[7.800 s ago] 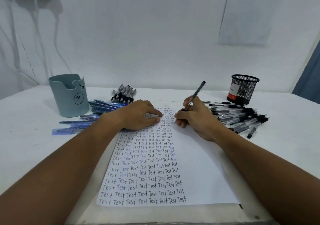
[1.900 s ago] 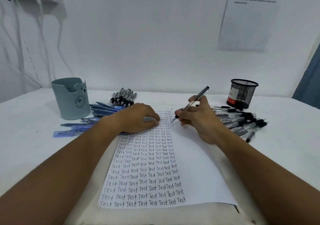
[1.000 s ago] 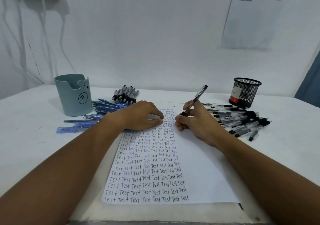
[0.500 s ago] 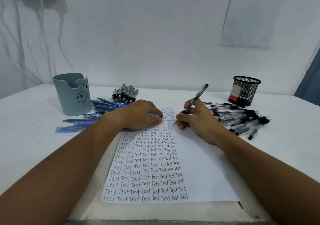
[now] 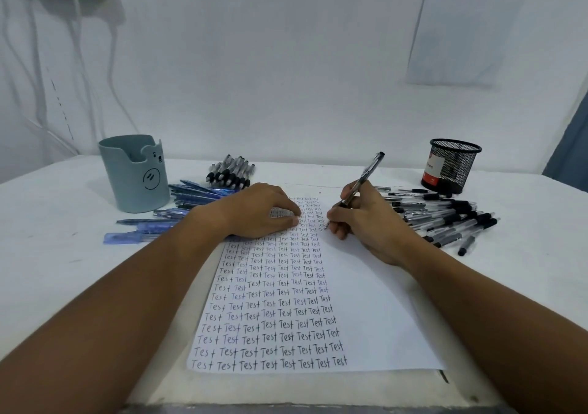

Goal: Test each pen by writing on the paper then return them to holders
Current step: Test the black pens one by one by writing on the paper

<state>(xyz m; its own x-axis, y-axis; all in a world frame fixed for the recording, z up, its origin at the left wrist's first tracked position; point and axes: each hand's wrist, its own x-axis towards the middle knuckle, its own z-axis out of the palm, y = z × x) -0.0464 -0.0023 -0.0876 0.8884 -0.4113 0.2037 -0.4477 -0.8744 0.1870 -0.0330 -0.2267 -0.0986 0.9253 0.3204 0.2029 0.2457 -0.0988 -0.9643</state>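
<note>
While the paper [image 5: 366,302] lies nearest me on the table [image 5: 57,270], its left half filled with rows of "Test", my left hand [image 5: 254,214] rests on its upper part with fingers loosely bent, holding nothing. My right hand [image 5: 366,222] pinches a clear black-capped pen [image 5: 362,178], tip touching the sheet beside the last column. Farther back, blue pens [image 5: 178,210] lie beside the grey bear holder [image 5: 133,174] at left, black pens [image 5: 445,219] before the mesh holder [image 5: 451,165] at right.

Bare forearms, no sleeves; hands: left hand [image 5: 261,211], right hand [image 5: 370,222] ungloved, no rings.
</note>
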